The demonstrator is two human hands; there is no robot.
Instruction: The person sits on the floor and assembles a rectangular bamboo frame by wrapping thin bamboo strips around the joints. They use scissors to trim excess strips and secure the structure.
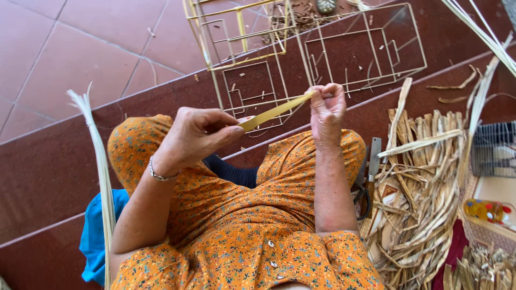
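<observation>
A yellow fibre strip [275,111] is held taut above the lap, its long axis running from 8 to 2 o'clock; the left hand [200,135] is pinched on the lower end, the right hand [327,107] clenched on the upper.

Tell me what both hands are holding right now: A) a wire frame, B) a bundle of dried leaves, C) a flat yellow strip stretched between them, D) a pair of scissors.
C: the left hand pinches one end of the flat yellow strip and the right hand grips the other end, above the lap. The wire frames lie on the step beyond, and the dried leaves are piled to the right, untouched.
</observation>
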